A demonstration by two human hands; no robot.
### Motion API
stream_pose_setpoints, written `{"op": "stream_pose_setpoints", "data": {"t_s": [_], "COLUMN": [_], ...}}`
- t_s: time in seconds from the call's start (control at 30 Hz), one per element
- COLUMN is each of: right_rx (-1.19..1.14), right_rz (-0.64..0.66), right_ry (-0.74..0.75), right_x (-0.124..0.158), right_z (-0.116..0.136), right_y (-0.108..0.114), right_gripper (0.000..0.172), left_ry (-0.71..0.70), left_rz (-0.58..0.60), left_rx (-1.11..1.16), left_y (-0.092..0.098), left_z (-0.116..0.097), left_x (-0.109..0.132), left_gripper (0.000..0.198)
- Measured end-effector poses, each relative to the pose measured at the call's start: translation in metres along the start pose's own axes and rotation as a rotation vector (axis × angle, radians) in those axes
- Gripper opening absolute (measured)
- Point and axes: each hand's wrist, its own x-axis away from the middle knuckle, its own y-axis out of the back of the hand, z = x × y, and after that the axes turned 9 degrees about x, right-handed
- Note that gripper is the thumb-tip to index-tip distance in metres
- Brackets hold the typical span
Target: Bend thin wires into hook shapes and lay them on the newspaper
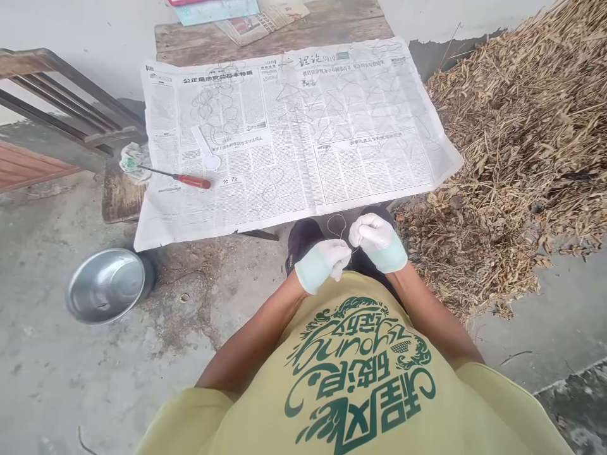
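My left hand (336, 254), in a white glove with a pale green cuff, pinches a thin wire (337, 217) bent into a round loop above the fingers. Close beside it, my right hand (372, 232), gloved the same way, is closed with its fingertips near the lower end of that wire. Both hands are over my lap, just short of the table's near edge. Spread newspaper (227, 208) covers the tabletop. Several thin bent wire shapes (332, 104) lie on it, some rounded and some angular, with a figure-eight wire (272, 184) nearer me.
A red-handled screwdriver (192, 181) and a white flat strip with a round end (208, 155) rest on the newspaper's left side. A metal basin (108, 285) stands on the floor at left, below a wooden chair (61, 95). Dry straw (512, 139) is heaped at right.
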Motion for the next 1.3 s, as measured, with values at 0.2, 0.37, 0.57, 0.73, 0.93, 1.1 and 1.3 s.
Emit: {"op": "stream_pose_setpoints", "data": {"t_s": [0.2,0.37,0.57,0.73,0.93,1.1,1.3], "right_rx": [0.002,-0.067,-0.19,0.02,-0.017,-0.146,-0.238], "right_rz": [-0.114,-0.091,0.203,0.137,0.18,0.193,0.232], "right_ry": [0.0,-0.014,0.037,0.091,0.128,0.107,0.014], "right_x": [0.009,0.008,0.002,0.009,0.013,0.01,0.01], "right_z": [0.009,0.009,-0.008,-0.014,-0.02,-0.031,-0.034], "right_y": [-0.009,-0.009,0.006,0.01,0.007,0.005,0.006], "right_gripper": [0.016,0.016,0.04,0.016,0.013,0.029,0.037], "left_ry": [0.04,0.0,-0.071,-0.068,-0.059,-0.024,-0.012], "left_rz": [0.029,0.116,0.173,0.225,0.177,0.125,0.122], "left_rx": [0.048,0.196,0.383,0.446,0.416,0.335,0.212], "left_y": [-0.006,-0.007,-0.008,-0.008,-0.01,-0.012,-0.013], "left_z": [0.003,0.011,0.012,0.013,0.014,0.009,0.005], "left_x": [0.0,-0.003,-0.002,-0.001,0.001,0.005,0.007], "left_gripper": [0.026,0.03,0.038,0.039,0.037,0.033,0.033]}}
